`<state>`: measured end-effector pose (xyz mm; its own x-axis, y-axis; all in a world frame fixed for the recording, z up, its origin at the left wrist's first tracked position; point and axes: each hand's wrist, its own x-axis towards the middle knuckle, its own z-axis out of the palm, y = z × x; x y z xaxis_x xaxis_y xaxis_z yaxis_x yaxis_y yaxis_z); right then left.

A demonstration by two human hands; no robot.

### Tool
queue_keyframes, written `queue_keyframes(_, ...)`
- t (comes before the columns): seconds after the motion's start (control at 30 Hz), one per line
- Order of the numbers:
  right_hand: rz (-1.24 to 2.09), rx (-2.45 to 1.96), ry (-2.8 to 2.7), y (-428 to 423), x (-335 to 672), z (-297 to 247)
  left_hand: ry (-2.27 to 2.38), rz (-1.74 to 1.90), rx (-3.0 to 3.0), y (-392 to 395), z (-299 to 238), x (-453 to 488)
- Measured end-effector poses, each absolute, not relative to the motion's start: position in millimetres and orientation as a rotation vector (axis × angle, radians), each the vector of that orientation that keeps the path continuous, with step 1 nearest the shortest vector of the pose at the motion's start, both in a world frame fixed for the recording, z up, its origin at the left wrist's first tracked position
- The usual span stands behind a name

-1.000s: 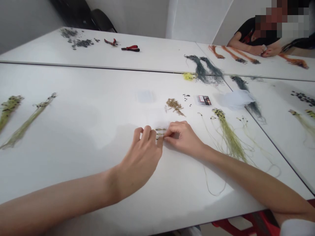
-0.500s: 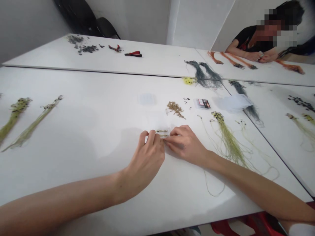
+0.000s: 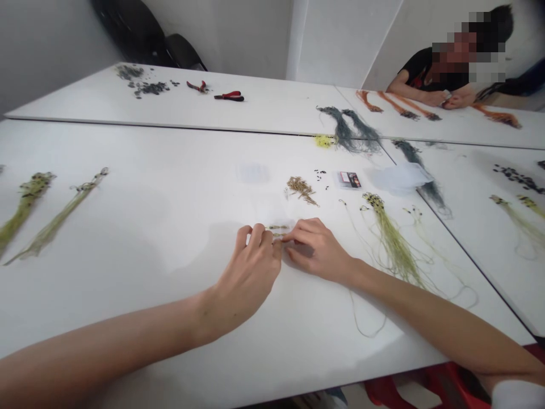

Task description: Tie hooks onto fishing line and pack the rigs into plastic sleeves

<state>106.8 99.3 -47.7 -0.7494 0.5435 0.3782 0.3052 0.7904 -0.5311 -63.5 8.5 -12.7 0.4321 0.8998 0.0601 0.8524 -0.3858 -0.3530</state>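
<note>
On the counter, our left hand and right hand, fingers curled, flank short lines; what they grip we cannot tell. We seem mid-alignment; next calls for steadiness.

The fingertips of the left hand and right hand crowd together over small yellow-green pieces, hiding whatever is between them. The right forearm covers the lower tips of a yellow-green strand bundle. A second bundle is cut off by the left edge. Print on a small box is unreadable. A co-worker's head is pixelated; the item they hold is too tiny to identify.
</note>
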Motion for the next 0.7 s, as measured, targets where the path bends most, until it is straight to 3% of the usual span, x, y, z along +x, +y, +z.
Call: queue_keyframes(0.7, 0.561, -0.615, -2.438, 98.7, 106.8, -50.9, -1.649, -0.064, -2.518, 9.9, 1.7, -69.9)
